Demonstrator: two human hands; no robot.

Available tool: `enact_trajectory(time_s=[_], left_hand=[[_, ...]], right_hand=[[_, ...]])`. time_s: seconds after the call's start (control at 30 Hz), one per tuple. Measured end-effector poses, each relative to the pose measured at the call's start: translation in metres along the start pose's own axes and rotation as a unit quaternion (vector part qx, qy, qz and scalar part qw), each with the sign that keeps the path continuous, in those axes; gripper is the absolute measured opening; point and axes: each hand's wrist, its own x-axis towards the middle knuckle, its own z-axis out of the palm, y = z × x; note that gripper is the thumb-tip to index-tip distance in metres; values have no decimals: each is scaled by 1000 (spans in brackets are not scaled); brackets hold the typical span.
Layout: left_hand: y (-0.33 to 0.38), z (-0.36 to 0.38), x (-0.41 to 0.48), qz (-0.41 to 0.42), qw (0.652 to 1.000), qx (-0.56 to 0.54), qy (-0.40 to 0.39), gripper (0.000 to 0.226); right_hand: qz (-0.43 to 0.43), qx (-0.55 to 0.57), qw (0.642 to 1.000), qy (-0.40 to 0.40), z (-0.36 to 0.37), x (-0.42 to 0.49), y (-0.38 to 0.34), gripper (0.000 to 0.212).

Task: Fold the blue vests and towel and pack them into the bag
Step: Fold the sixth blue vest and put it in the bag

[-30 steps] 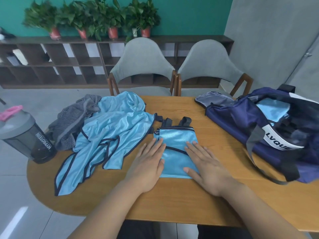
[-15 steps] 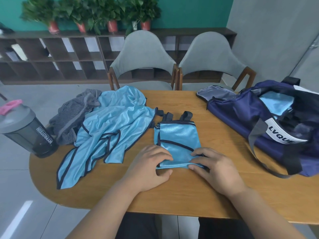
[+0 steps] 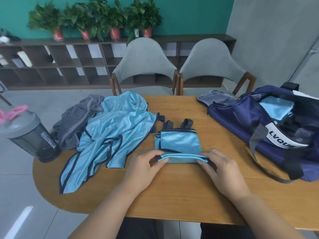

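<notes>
We pinch the near edge of the folded vest (image 3: pixel 179 141) at the middle of the table (image 3: pixel 172 195). Our left hand (image 3: pixel 146 167) grips its left corner and our right hand (image 3: pixel 222 169) its right, lifting that edge. An unfolded vest (image 3: pixel 117 128) sprawls just left, overlapping the grey towel (image 3: pixel 76 121). The open bag (image 3: pixel 241 121) sits to the right, with blue fabric (image 3: pixel 276 107) inside.

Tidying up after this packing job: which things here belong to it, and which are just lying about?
Job: folded vest, loose vest, grey towel, bag.
Lying about: bottle, chairs, plants, shelf.
</notes>
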Motion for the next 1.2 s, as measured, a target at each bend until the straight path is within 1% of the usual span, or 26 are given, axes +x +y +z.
enact_trajectory(time_s=[0.1,0.17,0.23,0.33,0.43,0.6,0.73,0.83,0.97,1.03,1.1,1.2], left_hand=[[11,-2,3,-53,997,-56,18,23],[20,-5,15,-79,992,-94,5,23],[25,-6,33,-88,989,-115,-17,21],[25,-2,66,-107,989,-99,-1,15],[23,6,94,-143,987,-67,13,12],[8,15,94,-175,984,10,-5,9],[2,17,81,-195,981,-16,-8,11],[3,15,80,-201,979,-13,-16,13],[6,13,82,-197,979,7,-50,12],[7,11,84,-189,981,10,-52,10],[8,12,85,-185,982,15,-44,10],[8,19,83,-166,982,88,-19,15]], right_hand=[[68,53,996,27,-8,6,-7,20],[130,98,987,15,-11,19,-9,24],[163,112,980,-6,-10,39,-4,23],[201,97,975,-8,-2,74,4,20],[246,69,967,-6,13,98,13,24],[235,-7,971,-52,32,99,15,22],[187,-18,982,-14,39,79,17,13],[149,-40,988,-7,45,73,16,9],[106,-126,986,-3,47,72,15,6],[106,-167,980,-10,47,74,16,4],[128,-187,974,-20,48,78,15,7],[160,-215,963,-39,52,81,13,10]])
